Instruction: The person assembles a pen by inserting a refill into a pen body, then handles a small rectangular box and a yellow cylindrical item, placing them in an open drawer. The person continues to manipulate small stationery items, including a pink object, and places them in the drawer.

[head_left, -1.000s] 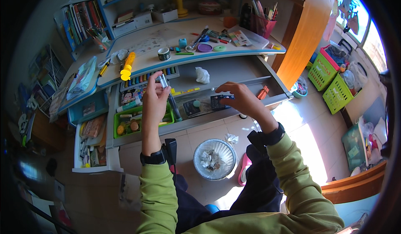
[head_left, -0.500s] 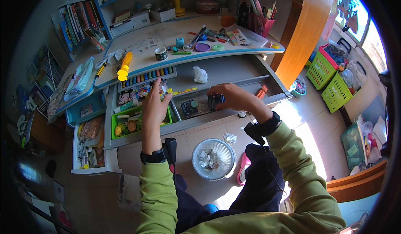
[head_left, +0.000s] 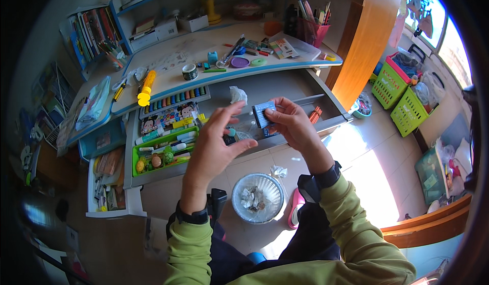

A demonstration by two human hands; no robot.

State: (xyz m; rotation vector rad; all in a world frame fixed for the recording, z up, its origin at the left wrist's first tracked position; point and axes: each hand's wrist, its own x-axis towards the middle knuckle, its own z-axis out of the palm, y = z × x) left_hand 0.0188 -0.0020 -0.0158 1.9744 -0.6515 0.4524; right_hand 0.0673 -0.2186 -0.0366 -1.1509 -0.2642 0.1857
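Observation:
In my right hand (head_left: 294,125) is a small flat blue box (head_left: 262,109) with pale printing, pinched between thumb and fingers and raised over the open drawer (head_left: 285,84). To its left hovers my left hand (head_left: 211,145), empty, thumb and fingers spread. Partly behind the left hand, in the drawer's front section, lie a dark packet with a small greenish round piece (head_left: 232,132) and some clear plastic. Behind my hands, a crumpled white tissue (head_left: 238,94) rests in the drawer. On the left of the drawer is a bright green tray (head_left: 136,155) with markers and small toys.
A row of coloured sticks (head_left: 175,101) and a cartoon-patterned case (head_left: 163,117) lie in the drawer; orange-red sticks (head_left: 316,114) are at its right. Below stands a waste bin (head_left: 278,193) with paper scraps. The desk (head_left: 153,58) holds tape, a yellow tube (head_left: 146,87) and stationery.
My right hand has lifted the blue box from the drawer's front section and turned it. The left hand has moved right, toward the box. The view has shifted slightly.

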